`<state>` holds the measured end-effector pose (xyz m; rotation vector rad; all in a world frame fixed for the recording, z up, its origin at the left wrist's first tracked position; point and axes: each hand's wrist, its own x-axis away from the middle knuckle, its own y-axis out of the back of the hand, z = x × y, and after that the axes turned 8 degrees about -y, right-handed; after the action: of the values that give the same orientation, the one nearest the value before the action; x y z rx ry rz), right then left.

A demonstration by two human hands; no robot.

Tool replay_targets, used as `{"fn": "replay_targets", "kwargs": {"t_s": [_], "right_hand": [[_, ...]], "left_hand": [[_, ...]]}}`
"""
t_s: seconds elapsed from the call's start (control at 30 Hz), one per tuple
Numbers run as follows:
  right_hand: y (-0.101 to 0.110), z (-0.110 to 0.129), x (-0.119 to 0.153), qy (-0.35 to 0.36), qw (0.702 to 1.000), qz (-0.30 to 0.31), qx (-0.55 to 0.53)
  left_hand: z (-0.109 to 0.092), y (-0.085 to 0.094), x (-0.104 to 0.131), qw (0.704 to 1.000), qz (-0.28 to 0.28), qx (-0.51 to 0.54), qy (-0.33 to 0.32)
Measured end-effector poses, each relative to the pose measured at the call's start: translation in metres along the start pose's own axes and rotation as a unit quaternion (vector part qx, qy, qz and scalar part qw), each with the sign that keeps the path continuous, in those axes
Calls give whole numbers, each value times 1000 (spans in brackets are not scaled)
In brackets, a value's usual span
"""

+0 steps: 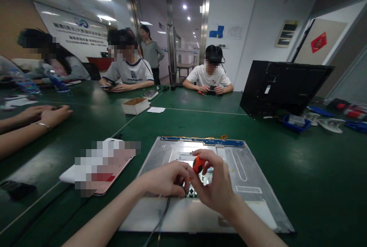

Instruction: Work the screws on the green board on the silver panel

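A flat metal display panel [249, 170] lies back side up on the green table in front of me. My right hand [218, 182] grips the orange and black handle of a screwdriver [198, 164] above the panel's middle. Beside it, my left hand [169, 178] rests low with curled fingers at a small circuit board [192, 192]; what they pinch, if anything, is hidden. Both hands partly cover this board. Dark cables [164, 216] run from under my left hand toward the near edge. A narrow blue circuit strip [229, 143] lines the panel's far edge.
Left of the panel lies a pink and white flat item [114, 166], partly pixelated. A small open box [135, 106] and white paper [156, 109] stand farther back. A black monitor housing [283, 86] and blue tray [296, 123] are at right. Other people sit around the table.
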<state>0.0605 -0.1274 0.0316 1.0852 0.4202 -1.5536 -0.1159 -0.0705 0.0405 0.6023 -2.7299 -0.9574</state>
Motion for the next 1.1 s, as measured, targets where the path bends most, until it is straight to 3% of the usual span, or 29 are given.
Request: {"fn": "replay_targets", "kwargs": {"t_s": [0.27, 0.5, 0.83, 1.1], "right_hand": [[6, 4, -4, 14, 998, 56, 1], [1, 0, -1, -1, 1000, -9, 2], [8, 5, -3, 14, 999, 42, 2], [1, 1, 4, -31, 1000, -5, -2]], "left_hand": [[2, -2, 1, 999, -2, -6, 35], [-2, 1, 1, 1000, 6, 1, 8], [2, -1, 1, 1000, -5, -1, 16], [1, 0, 0, 1000, 0, 6, -13]]}}
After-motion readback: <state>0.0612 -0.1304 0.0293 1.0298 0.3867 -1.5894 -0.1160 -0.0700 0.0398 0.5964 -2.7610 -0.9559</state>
